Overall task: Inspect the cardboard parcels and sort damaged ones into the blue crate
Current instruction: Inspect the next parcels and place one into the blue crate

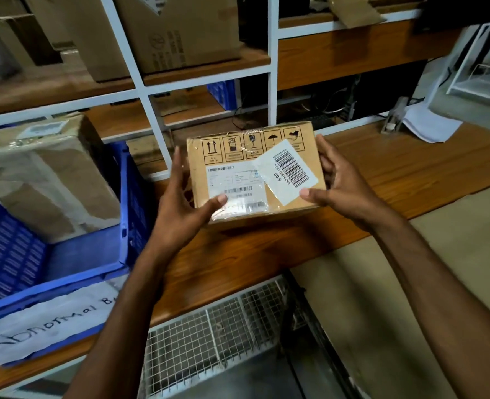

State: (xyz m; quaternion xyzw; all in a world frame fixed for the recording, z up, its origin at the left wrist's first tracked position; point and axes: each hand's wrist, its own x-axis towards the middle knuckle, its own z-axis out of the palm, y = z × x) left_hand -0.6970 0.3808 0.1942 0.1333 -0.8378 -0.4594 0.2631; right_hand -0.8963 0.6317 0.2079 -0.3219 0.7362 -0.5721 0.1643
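Note:
A small cardboard parcel [238, 156] with handling symbols, a shipping label and a white barcode sticker is held above the wooden counter [396, 174]. My left hand [180, 203] grips its left side, thumb on the top face. My right hand [338, 182] grips its right side, thumb near the barcode sticker. The blue crate [131, 197] stands at the left, with a paper sign reading "Abnormal" on its front. Inside it lies a larger, crumpled, tape-wrapped parcel [45, 174].
White shelving [149, 110] behind the counter holds big cardboard boxes [180, 33] and a second blue crate [223, 93]. Papers [430, 125] lie at the counter's right end. A wire mesh cage [209, 341] sits below the counter edge.

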